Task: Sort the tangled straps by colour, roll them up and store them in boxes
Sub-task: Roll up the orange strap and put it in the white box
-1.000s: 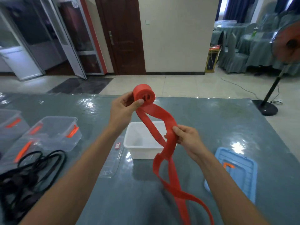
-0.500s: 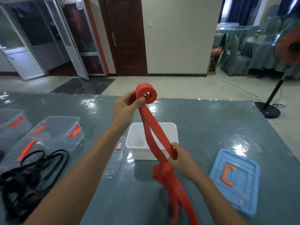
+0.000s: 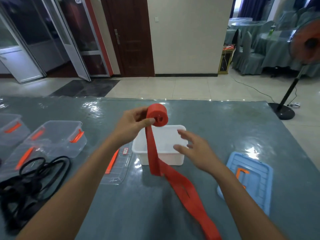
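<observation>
Head: left grip (image 3: 131, 129) holds one red strap (image 3: 157, 115); one white box (image 3: 173, 159).

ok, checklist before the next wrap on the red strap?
1. Left hand grips the red roll: ok.
2. Right hand guiding the loose tail: not ok, fingers open and off the strap.
3. Loose tail free of twists: cannot tell, it folds where it meets the table.
4. White box uncovered for the roll: ok.
5. Loose tail apart from the black straps: ok.
</observation>
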### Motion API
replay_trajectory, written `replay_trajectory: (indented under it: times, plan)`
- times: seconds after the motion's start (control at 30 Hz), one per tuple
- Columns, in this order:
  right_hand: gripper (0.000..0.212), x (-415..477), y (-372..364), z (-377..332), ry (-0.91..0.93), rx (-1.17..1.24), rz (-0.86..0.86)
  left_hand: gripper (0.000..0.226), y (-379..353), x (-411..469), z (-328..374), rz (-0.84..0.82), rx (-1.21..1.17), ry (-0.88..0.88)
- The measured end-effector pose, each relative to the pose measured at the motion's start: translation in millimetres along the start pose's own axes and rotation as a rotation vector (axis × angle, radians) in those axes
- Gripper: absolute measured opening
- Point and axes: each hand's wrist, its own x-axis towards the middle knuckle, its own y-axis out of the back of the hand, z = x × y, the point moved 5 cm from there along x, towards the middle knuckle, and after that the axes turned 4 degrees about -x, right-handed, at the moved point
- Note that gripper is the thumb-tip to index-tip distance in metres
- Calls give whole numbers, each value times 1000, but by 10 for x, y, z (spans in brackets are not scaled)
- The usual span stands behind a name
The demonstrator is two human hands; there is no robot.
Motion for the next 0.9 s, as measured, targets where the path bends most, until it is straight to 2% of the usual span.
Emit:
replay_trajectory:
  times: [0.1, 0.2, 0.33, 0.47, 0.53, 0.63, 0.77, 0.9]
  plan:
    - [60, 16, 157, -384, 108, 3, 42, 31, -213, -85, -48, -210, 250, 51]
    - [61, -21, 116, -422, 104, -106, -35, 30, -428, -153, -94, -330, 493, 29]
    - [54, -102, 49, -277, 94, -137, -39, 29, -602, -220, -117, -378, 532, -21]
    - [59, -126, 48, -189, 71, -133, -23, 23, -696, -221, -114, -372, 514, -68]
    - [53, -135, 78, -170, 55, -96, 20, 26, -719, -222, -115, -339, 444, -54]
    - [44, -163, 159, -149, 46, 49, 83, 35, -724, -274, -124, -205, 161, 3]
    - [47, -241, 177, -80, 39, 429, 151, 41, -780, -376, -204, -65, -183, 41]
    - [38, -304, 32, 89, -88, 704, 194, 46, -882, -433, -308, -38, -282, 85]
